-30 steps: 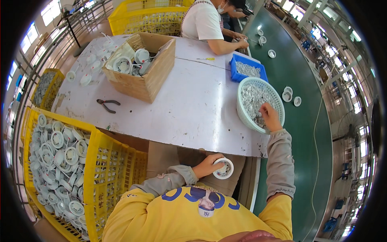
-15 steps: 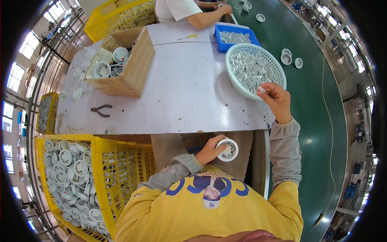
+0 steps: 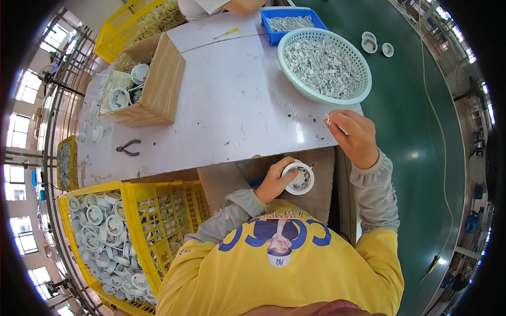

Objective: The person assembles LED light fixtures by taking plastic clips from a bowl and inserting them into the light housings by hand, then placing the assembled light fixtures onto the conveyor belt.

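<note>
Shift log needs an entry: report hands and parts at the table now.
Left hand grips round white fitting below table edge. Right hand pinches small metal piece beside green basket. Nothing between the hands.

A wide bare stretch of the white surface (image 3: 237, 100) is lying open between the brown cardboard box (image 3: 153, 89) and the pale green round plastic basket (image 3: 324, 66). Small black pliers (image 3: 128, 148) are sitting near its left edge. The yellow plastic crate (image 3: 132, 231) is blocking the lower left.

Green floor (image 3: 421, 137), white table (image 3: 237, 105), bright windows (image 3: 21, 131) along what seems a wall
</note>
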`<state>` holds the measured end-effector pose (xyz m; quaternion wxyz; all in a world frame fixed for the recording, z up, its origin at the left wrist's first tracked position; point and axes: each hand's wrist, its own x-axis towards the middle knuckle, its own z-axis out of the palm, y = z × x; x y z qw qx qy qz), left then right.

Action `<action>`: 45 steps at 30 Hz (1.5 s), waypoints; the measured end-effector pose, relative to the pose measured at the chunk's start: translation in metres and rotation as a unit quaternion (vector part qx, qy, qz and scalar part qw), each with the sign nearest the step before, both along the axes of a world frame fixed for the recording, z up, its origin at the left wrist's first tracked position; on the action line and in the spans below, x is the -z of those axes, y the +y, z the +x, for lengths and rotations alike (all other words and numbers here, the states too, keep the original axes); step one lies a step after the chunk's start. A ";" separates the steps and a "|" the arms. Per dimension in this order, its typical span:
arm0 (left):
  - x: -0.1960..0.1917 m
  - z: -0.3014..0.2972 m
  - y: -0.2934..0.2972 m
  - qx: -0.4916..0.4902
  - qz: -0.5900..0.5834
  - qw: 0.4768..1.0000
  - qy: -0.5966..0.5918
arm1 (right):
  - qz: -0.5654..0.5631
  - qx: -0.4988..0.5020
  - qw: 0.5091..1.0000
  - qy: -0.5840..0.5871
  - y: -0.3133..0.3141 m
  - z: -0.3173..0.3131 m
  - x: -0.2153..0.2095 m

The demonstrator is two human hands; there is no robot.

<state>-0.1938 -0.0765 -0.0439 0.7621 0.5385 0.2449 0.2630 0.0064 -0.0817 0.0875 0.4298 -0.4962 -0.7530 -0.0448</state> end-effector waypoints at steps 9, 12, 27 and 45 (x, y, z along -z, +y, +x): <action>-0.010 0.006 0.001 0.027 0.033 0.999 0.003 | -0.328 0.002 0.901 0.283 -0.043 -0.008 0.060; -0.009 0.008 0.001 0.040 0.031 0.999 0.018 | -0.351 0.002 0.838 0.417 -0.062 -0.010 0.089; -0.012 0.016 -0.012 0.073 0.032 0.995 0.067 | -0.401 -0.048 0.780 0.479 -0.093 -0.013 0.113; -0.001 0.008 -0.006 0.133 0.056 0.988 0.064 | -0.468 -0.064 0.795 0.380 -0.090 -0.014 0.100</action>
